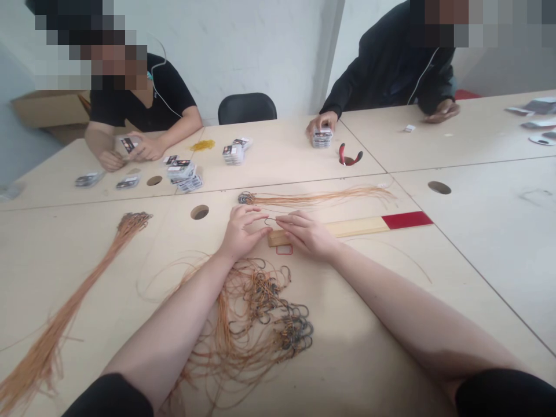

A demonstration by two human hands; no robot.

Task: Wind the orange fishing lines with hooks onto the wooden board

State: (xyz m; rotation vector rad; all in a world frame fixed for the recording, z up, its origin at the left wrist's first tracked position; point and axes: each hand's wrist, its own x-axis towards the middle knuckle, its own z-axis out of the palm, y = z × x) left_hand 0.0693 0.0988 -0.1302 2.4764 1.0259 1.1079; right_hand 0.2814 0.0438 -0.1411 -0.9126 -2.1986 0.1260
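Note:
A dark fish hook [269, 221] shows between my two hands, above the near end of a wooden strip [360, 227]. The fingertips of my right hand [306, 233] are pinched at the hook's shank, with its palm over the strip. My left hand [242, 230] faces it, thumb and fingers apart near the hook's bend. Under my left forearm spreads a tangled pile of hooks [291, 330] on orange line. Behind my hands lies a straightened bunch of hooked lines [295, 200]. Another tied bundle of lines [82, 284] runs along the left.
Across the table, one person handles a clear case [129, 145] and another grips stacked cases [322, 138]. Red-handled pliers [350, 156] stick out of a table hole. More stacked cases [182, 171] and yellow bands [202, 145] lie at the far left. Round holes [200, 212] pierce the tabletop.

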